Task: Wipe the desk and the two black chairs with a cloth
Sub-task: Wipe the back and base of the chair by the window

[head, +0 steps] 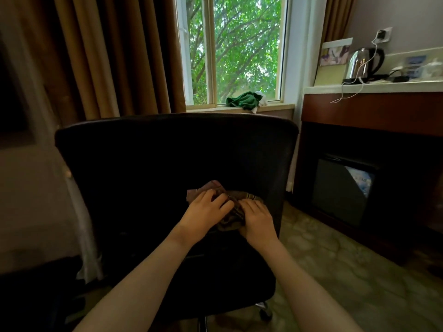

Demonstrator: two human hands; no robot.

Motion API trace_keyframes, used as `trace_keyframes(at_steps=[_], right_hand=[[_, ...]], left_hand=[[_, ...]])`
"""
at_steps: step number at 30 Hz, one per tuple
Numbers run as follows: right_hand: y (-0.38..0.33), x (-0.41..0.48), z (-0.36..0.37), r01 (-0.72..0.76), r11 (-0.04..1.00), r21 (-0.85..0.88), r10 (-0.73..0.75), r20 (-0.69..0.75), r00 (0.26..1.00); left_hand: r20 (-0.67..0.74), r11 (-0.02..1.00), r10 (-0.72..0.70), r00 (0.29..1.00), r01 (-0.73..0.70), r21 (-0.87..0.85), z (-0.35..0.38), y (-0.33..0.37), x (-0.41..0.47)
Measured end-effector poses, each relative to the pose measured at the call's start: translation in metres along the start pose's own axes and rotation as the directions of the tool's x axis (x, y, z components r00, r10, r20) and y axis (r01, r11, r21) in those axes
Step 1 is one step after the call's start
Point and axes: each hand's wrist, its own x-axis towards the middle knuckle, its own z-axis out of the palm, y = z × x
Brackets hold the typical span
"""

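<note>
Left of everything hang the tan pleated curtains (100,56), and in front of them stands the black padded swivel chair (167,159), its back towards the window. Low on the backrest, close to where it meets the seat, the left hand (206,209) curls its fingers into the brown patterned cloth (230,212), bunching it. The right hand (257,218) lies flatter on the same cloth, fingers pressing it against the chair. Whether either thumb pinches underneath is hidden.

The chief risk, I judge, is the chair itself. It sits on castors (265,310) on a smooth pale floor, so a firm push from both hands could roll or swivel it away, and the stroke would slide off. A wadded cloth also touches only a small patch, so strips of the backrest may be missed. The black surface against the bright window makes such misses hard to spot.

A crumpled green cloth (243,101) lies on the window sill. Further right, on the pale-topped wooden worktop (359,87), a steel electric kettle (362,63) stands with a thin white cable (347,94) looping over the edge. Wiping there could snag it. No second chair is in view.
</note>
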Motion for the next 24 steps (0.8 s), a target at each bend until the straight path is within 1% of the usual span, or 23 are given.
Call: trace_keyframes(at_steps=[2, 4, 6, 8, 11, 13, 15, 17, 19, 22, 23, 24], right_hand=[[-0.005, -0.009, 0.006, 0.008, 0.997, 0.077, -0.013, 0.063, 0.998], [-0.008, -0.014, 0.004, 0.032, 0.992, 0.120, -0.046, 0.115, 0.992], [-0.002, -0.013, -0.007, 0.071, 0.994, 0.087, -0.082, 0.128, 0.988], [0.012, -0.005, -0.027, 0.081, 0.995, 0.052, -0.087, 0.108, 0.990], [0.037, 0.009, -0.067, 0.041, 0.999, 0.010, -0.040, -0.019, 0.999], [0.055, 0.019, -0.097, -0.006, 1.000, 0.007, 0.007, -0.151, 0.989], [0.072, 0.031, -0.124, -0.054, 0.999, 0.006, 0.054, -0.250, 0.967], [0.088, 0.045, -0.143, -0.092, 0.996, -0.009, 0.085, -0.308, 0.947], [0.098, 0.059, -0.149, -0.124, 0.992, 0.009, 0.121, -0.308, 0.944], [0.104, 0.066, -0.128, -0.219, 0.968, 0.120, 0.239, -0.195, 0.951], [0.104, 0.062, -0.114, -0.248, 0.955, 0.163, 0.274, -0.159, 0.949], [0.101, 0.056, -0.100, -0.262, 0.945, 0.197, 0.294, -0.157, 0.943]], left_hand=[[0.104, 1.000, -0.003, 0.995, 0.003, 0.002, 0.003, 0.006, -0.004], [0.161, 1.000, -0.004, 0.987, 0.005, -0.006, 0.007, 0.010, -0.007], [0.200, 1.000, -0.015, 0.980, 0.019, -0.021, -0.003, 0.014, -0.002], [0.196, 1.000, -0.001, 0.981, 0.004, -0.016, -0.026, 0.021, 0.014], [0.087, 0.999, -0.019, 0.996, 0.015, 0.041, -0.057, 0.031, 0.054], [-0.052, 1.000, 0.012, 0.999, -0.011, 0.003, -0.079, 0.037, 0.089], [-0.139, 0.998, 0.045, 0.989, -0.050, -0.030, -0.095, 0.040, 0.119], [-0.206, 0.998, 0.042, 0.978, -0.050, -0.034, -0.104, 0.039, 0.145], [-0.192, 0.997, 0.032, 0.981, -0.044, -0.059, -0.109, 0.038, 0.162], [-0.143, 0.998, 0.018, 0.990, -0.027, -0.063, -0.090, 0.034, 0.167], [-0.147, 0.997, 0.036, 0.989, -0.047, -0.068, -0.080, 0.034, 0.161], [-0.145, 0.995, 0.064, 0.987, -0.075, -0.071, -0.070, 0.034, 0.153]])
